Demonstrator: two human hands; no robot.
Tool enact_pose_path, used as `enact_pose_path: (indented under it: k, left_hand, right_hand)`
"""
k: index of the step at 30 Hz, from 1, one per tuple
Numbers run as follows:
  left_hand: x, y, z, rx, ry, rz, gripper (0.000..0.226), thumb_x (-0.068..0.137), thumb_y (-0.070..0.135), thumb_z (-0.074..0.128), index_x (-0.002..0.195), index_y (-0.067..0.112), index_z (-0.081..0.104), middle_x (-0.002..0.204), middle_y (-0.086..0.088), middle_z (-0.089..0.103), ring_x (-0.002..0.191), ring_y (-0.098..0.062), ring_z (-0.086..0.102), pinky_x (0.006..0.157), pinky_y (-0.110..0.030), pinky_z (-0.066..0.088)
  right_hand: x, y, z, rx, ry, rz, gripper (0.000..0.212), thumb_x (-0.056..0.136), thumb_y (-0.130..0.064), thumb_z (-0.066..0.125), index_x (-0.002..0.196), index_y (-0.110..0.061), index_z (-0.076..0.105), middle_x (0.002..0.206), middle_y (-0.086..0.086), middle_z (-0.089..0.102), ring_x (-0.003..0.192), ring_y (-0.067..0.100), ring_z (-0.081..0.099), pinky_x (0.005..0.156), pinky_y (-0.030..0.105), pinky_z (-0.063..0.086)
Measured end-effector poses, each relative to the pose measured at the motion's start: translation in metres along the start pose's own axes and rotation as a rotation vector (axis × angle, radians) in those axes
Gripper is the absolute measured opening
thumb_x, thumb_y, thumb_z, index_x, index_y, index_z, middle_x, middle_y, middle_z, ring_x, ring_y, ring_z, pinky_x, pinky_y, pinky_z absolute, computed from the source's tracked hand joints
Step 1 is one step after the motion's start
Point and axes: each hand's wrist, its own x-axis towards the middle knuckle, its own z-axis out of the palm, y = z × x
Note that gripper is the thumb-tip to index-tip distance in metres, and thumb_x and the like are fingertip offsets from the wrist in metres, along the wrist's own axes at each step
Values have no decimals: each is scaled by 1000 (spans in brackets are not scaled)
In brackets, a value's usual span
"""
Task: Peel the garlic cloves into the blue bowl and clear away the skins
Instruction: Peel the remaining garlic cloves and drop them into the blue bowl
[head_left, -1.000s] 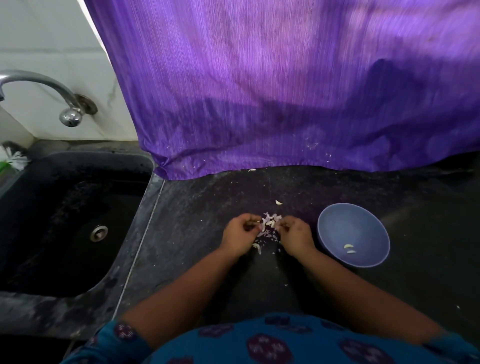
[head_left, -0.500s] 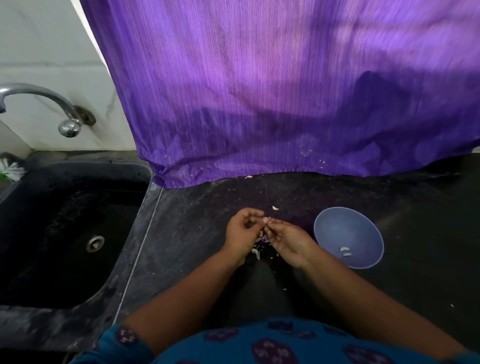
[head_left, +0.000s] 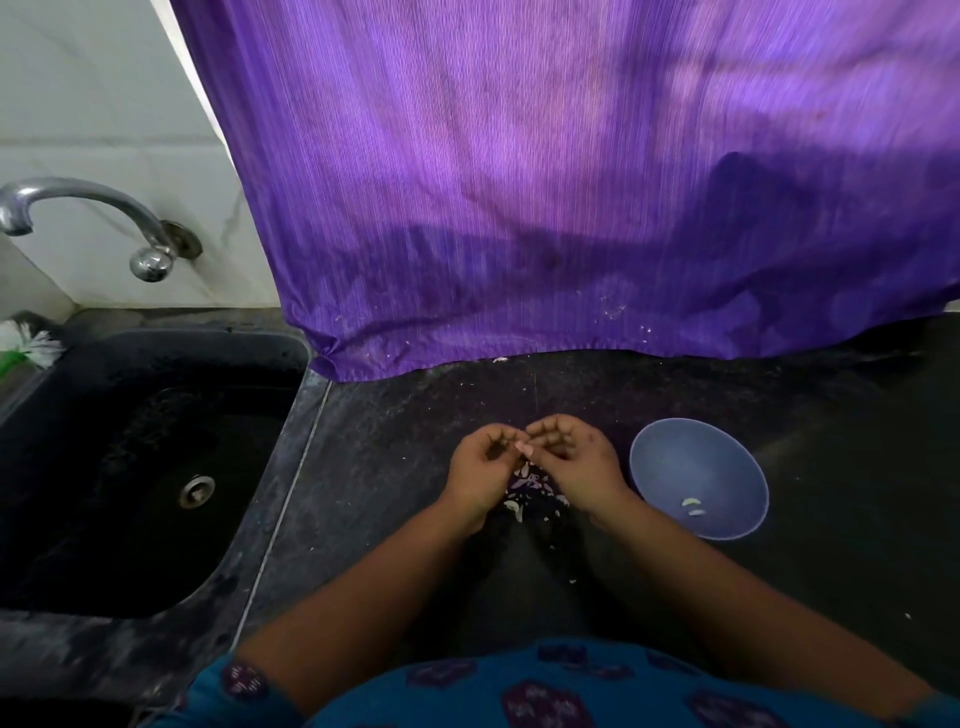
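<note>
My left hand (head_left: 480, 470) and my right hand (head_left: 574, 462) meet fingertip to fingertip above the dark counter, pinching a small pale garlic clove (head_left: 522, 447) between them. Beneath the hands lies a small heap of pale and purplish garlic skins (head_left: 530, 491), partly hidden by my wrists. The blue bowl (head_left: 727, 457) stands just right of my right hand, with two peeled cloves (head_left: 692, 506) on its bottom.
A black sink (head_left: 130, 467) with a metal drain takes up the left side, with a chrome tap (head_left: 83, 208) above it. A purple cloth (head_left: 571, 208) hangs down to the counter's back. Small bits of skin dot the counter (head_left: 395, 415).
Both hands have lifted off the skin heap and come together, fingers curled around a clove. The loose clove seen behind the hands is now hidden.
</note>
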Motion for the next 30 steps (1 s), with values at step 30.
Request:
enact_pose_path:
  k: [30]
  left_hand:
    - [-1, 8, -8, -256, -135, -258, 12, 94, 8, 57, 86, 5, 66, 76, -5, 64, 67, -9, 58, 65, -17, 53]
  right_hand:
    - [14, 8, -4, -194, -46, -210, 13, 82, -13, 74, 83, -24, 67, 83, -7, 68, 77, 6, 65, 69, 22, 55]
